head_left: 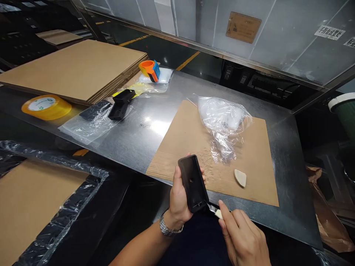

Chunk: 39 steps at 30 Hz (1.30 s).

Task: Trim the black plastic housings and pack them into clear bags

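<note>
My left hand is wrapped round a black rectangular plastic case, its hollow side facing up, with a small hole in its floor. My right hand grips a small knife by its cream handle. The metal blade meets the lower right corner of the case; its tip is hard to make out. Beyond both hands a cardboard sheet lies on the metal table. On that sheet rest a pale wedge-shaped piece and a crumpled clear plastic bag with white contents.
At the left stands a stack of cardboard sheets. Near it are a yellow tape roll, black plastic parts on clear bags, and an orange and blue tape dispenser. A metal-framed panel rises behind the table.
</note>
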Each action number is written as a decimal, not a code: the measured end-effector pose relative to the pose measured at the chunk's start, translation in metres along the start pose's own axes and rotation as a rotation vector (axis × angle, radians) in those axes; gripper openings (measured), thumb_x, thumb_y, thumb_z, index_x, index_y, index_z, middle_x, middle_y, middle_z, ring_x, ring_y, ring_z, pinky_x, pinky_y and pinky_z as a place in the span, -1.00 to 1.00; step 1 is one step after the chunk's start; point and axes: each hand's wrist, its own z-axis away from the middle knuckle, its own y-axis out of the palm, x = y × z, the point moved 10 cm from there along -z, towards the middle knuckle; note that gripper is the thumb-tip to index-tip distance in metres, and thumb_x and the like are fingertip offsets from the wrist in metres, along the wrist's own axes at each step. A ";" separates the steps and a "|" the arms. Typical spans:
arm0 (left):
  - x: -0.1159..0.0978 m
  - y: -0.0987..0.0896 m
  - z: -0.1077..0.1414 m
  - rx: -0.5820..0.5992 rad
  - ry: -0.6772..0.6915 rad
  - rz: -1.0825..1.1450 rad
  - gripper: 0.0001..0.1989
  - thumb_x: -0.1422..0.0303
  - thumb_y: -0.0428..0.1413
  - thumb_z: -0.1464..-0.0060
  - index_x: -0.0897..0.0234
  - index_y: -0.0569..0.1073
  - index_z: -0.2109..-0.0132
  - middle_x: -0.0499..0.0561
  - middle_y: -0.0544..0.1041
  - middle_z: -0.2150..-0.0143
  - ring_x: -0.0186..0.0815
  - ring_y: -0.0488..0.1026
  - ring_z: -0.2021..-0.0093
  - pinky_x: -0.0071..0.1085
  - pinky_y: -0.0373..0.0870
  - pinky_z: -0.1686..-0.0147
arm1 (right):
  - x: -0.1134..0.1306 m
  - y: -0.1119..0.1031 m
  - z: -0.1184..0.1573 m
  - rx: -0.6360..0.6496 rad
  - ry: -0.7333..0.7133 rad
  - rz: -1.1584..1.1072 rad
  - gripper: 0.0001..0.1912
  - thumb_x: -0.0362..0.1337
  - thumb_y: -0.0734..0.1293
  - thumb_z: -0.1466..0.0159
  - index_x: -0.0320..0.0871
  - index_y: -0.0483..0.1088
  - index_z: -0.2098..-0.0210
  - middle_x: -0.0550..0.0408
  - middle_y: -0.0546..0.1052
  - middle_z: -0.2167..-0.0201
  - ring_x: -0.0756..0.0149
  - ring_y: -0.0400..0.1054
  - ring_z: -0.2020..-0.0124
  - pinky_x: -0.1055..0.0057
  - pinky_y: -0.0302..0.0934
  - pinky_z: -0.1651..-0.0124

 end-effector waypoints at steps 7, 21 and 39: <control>0.000 -0.001 -0.001 -0.011 -0.001 -0.001 -0.50 0.08 -0.13 -0.16 0.08 0.15 -0.20 0.03 0.43 0.34 -0.38 0.38 0.43 -0.50 0.36 0.44 | 0.003 -0.002 -0.002 0.005 -0.012 0.044 -0.62 -0.34 0.18 -0.29 -0.33 0.27 -0.08 0.12 0.30 0.58 0.41 0.21 0.55 0.45 0.08 0.48; -0.002 -0.005 0.002 -0.031 0.002 -0.016 -0.48 0.07 -0.08 -0.13 0.08 0.17 -0.20 0.03 0.44 0.34 -0.39 0.38 0.44 -0.50 0.37 0.44 | 0.006 -0.002 -0.005 0.005 -0.023 0.058 -0.66 -0.31 0.16 -0.31 -0.29 0.32 -0.04 0.13 0.30 0.59 0.43 0.21 0.56 0.48 0.07 0.47; -0.001 -0.006 0.006 -0.049 -0.020 -0.051 -0.51 0.08 -0.07 -0.13 0.08 0.21 -0.18 0.01 0.47 0.35 -0.41 0.40 0.43 -0.51 0.38 0.41 | 0.004 0.002 -0.004 0.048 -0.014 0.133 -0.67 -0.28 0.14 -0.33 -0.25 0.32 -0.03 0.14 0.31 0.59 0.43 0.21 0.56 0.45 0.01 0.50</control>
